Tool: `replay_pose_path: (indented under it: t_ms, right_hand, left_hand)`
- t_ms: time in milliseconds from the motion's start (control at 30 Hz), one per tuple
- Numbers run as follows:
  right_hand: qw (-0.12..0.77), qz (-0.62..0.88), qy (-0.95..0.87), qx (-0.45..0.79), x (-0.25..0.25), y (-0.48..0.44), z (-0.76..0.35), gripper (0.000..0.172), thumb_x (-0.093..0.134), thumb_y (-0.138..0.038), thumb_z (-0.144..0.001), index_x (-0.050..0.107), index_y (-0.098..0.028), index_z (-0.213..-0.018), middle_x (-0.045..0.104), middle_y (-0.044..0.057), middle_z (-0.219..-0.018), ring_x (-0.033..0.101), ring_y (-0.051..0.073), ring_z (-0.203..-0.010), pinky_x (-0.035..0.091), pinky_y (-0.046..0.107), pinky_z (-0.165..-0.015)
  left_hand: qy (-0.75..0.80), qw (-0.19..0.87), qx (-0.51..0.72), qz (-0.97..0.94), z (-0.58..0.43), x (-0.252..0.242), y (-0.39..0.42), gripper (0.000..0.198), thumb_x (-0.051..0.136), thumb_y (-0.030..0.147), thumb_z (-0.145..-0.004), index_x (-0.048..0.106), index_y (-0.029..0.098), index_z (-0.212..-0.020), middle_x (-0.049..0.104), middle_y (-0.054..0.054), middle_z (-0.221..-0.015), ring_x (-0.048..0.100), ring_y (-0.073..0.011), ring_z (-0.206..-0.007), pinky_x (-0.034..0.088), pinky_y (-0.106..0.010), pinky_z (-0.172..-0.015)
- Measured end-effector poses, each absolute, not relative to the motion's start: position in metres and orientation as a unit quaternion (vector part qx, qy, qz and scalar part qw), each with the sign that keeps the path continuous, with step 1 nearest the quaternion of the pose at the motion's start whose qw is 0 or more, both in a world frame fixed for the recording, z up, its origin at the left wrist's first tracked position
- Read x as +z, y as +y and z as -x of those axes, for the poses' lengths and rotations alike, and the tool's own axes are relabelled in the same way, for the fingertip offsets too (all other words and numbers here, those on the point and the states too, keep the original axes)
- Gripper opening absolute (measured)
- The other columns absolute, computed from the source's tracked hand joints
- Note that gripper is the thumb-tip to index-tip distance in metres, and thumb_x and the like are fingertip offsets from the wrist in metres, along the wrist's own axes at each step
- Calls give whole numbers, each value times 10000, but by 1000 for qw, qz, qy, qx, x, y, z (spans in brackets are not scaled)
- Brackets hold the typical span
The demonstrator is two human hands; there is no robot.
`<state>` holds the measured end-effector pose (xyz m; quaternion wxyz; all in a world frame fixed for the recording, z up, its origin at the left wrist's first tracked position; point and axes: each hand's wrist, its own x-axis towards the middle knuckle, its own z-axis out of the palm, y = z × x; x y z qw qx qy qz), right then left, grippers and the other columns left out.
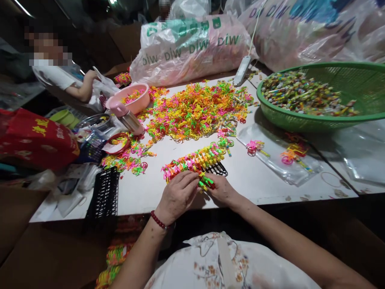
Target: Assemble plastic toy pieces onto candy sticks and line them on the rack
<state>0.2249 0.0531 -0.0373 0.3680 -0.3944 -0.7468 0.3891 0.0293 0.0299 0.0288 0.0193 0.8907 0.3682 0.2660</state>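
My left hand point(179, 193), with a dark red bead bracelet at the wrist, has its fingers pinched at a small cluster of plastic pieces point(206, 182) in green, yellow and red. Closed around the other side of that cluster is my right hand point(223, 190). What exactly sits between the left fingertips is partly hidden. Just beyond both hands lies a black plastic rack point(220, 169) lined with rows of small bright plastic toys point(192, 160) in pink, orange, yellow and green. My fingers hide its near edge.
A big heap of loose plastic toys point(192, 112) covers the table's middle. At right stands a green basket point(288, 120) of small wrapped sticks; clear bags point(282, 166) lie before it. Left are a flask point(129, 120), a pink basin point(144, 100) and black racks point(105, 188). A person point(60, 76) sits far left.
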Motion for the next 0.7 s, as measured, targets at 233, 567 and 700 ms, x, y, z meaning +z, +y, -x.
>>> replay_pose_path:
  t_ms: [233,567,700]
  right_hand:
    - [317,397,-789,346,-40,54,-230,143,575,-234,-887,651,-195,-1002,705,49,-911,640,169,-815,481,260,-743]
    - [267,367,-830,325,-39,69,-227,295,533,-40,-780,642,-156,-1029,668,98,-1036,620,203,-958,493,306,-858]
    - [272,361,-835,313,-37,64,-227,282,527,-39,-800,647,-162,-1024,668,92,-1044,619,194,-976,496,315,-887]
  left_hand:
    - [362,21,264,-894,-30,30,30,265,562,194,-905,622,191,-1163,672,-88,-1171,573,-224,-1142,517,-417,-1002]
    - [366,-29,120,-922,-37,42,30,550,474,340,-959,356,176,-1471,393,-78,-1527,344,-266,-1412,374,-434,-1090]
    - [381,-59,98,-918,-40,40,31,555,459,370,-965,359,166,-1471,351,-72,-1546,342,-249,-1419,322,-417,-1111]
